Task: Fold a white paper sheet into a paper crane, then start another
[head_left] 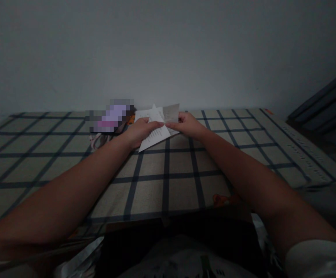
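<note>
A white printed sheet of paper (156, 133), partly folded, lies on a checked bedsheet (179, 173) near the far wall. My left hand (140, 131) pinches the paper's middle with thumb and fingers pressed together. My right hand (187, 124) grips the paper's right flap, which stands raised and folded over. Both arms reach straight forward across the bed.
A blurred purple and dark object (110, 116) sits just left of the paper, with a pale cord or strap (96, 141) below it. A plain wall (168, 50) rises behind. The bed's right edge (304, 154) drops toward dark furniture (327, 108).
</note>
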Demonstrator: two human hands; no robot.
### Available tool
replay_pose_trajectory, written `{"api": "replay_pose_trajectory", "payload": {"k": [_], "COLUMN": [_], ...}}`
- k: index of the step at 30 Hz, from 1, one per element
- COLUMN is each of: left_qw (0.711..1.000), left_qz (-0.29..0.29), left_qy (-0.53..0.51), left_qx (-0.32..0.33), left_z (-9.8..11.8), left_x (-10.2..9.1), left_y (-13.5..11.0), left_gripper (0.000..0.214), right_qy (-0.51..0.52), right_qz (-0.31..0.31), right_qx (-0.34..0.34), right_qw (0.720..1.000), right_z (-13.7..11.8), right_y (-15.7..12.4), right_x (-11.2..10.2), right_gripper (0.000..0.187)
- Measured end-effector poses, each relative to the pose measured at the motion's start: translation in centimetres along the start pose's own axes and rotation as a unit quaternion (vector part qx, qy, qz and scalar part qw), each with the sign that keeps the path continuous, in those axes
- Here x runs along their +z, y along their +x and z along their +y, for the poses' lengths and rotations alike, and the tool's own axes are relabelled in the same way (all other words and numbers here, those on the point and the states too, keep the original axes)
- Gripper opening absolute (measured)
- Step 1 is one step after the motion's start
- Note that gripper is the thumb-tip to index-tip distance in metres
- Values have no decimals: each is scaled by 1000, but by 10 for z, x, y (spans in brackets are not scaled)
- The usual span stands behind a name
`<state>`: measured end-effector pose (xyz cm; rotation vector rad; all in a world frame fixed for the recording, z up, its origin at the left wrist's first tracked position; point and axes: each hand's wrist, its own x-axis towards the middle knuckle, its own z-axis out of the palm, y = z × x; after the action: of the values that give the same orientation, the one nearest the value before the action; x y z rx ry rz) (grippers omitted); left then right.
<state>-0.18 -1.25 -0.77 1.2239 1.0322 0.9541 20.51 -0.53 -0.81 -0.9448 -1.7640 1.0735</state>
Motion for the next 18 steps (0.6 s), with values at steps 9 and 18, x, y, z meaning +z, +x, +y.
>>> {"api": "replay_pose_trajectory", "payload": {"k": [9, 18], "left_qw": [997, 999], "left_qz": [4, -16], "left_qy": [79, 23], "left_qx": [8, 28], "left_z": [-3, -3], "left_x": [-5, -1], "left_y": [3, 0], "left_gripper": [45, 41], "right_qy": [41, 22], "right_qz": [-31, -34], "right_qx": [39, 6], "right_qw": [998, 999], "right_z": [2, -1], "right_y": [0, 0], "right_x": [-5, -3], "right_gripper": [25, 27]}}
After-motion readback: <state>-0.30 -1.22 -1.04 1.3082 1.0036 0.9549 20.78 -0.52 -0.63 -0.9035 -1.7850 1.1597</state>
